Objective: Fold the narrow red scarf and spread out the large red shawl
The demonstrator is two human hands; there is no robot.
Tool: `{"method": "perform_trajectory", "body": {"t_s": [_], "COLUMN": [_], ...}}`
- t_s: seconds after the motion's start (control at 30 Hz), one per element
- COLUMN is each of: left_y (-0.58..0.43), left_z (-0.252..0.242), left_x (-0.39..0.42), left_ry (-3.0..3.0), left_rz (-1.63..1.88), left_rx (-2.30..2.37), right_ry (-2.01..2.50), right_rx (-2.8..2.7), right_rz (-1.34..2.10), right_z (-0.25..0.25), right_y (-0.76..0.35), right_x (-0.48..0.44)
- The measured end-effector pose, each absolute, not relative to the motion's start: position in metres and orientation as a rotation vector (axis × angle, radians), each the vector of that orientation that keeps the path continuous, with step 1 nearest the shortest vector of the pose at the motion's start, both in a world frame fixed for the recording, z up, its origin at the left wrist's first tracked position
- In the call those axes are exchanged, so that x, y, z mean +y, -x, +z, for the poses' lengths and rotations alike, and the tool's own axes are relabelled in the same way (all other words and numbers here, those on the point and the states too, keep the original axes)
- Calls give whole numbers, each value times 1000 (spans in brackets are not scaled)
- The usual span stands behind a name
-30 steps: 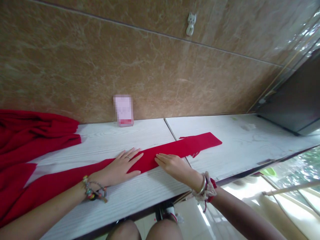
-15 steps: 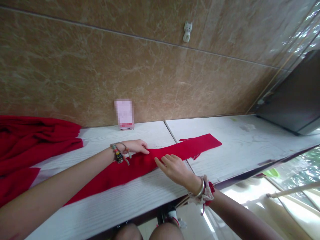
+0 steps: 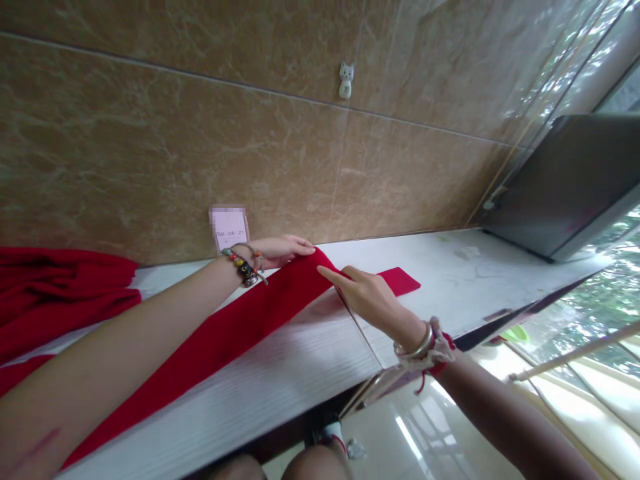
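A long red scarf (image 3: 260,317), folded into a narrow strip, runs from the lower left across the white counter. My left hand (image 3: 286,249) is closed on its far edge, and my right hand (image 3: 371,297) grips the near edge across from it. Between the two hands the strip is raised off the counter in a hump. Beyond my right hand, its far end lies flat on the surface. The right fingertips are partly hidden behind the hand and cloth.
More red cloth (image 3: 55,290) lies bunched on the counter (image 3: 295,363) at the left. A phone with a timer (image 3: 231,230) leans against the brown tiled wall (image 3: 200,147), which holds a white cat-shaped hook (image 3: 345,81). A dark appliance (image 3: 565,187) stands at the right end.
Both hands have lifted the middle of the scarf off the counter, where it lay flat before. My left hand has moved up toward the wall. The whole view has shifted slightly.
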State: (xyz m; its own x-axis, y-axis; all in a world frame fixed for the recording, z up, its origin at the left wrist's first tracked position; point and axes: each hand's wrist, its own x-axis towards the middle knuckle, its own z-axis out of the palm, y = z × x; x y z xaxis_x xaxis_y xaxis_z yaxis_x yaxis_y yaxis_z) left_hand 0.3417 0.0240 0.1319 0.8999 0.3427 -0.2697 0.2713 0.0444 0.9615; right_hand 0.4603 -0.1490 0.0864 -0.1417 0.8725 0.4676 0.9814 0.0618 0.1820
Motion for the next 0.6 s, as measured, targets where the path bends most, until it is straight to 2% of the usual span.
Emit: {"method": "perform_trajectory", "body": {"t_s": [0.2,0.37,0.47,0.6], "left_y": [-405,-463,-486,-484], "left_z": [164,174,158,112], "left_x": [19,3,-14,-30], "left_ry": [-1583,-1760,-1946,-2076], "left_rz": [161,212,229,197], "left_rx": [393,413,451,482], "right_ry": [1786,1736,1669,1549], "right_rx": [-1899,-1546,-1281,-1060], "right_rz": [-477,-79,137,326], "right_z": [134,138,120,94], "right_y": [-509,-562,-595,-628], "right_x": [-159,-163,-164,-167]}}
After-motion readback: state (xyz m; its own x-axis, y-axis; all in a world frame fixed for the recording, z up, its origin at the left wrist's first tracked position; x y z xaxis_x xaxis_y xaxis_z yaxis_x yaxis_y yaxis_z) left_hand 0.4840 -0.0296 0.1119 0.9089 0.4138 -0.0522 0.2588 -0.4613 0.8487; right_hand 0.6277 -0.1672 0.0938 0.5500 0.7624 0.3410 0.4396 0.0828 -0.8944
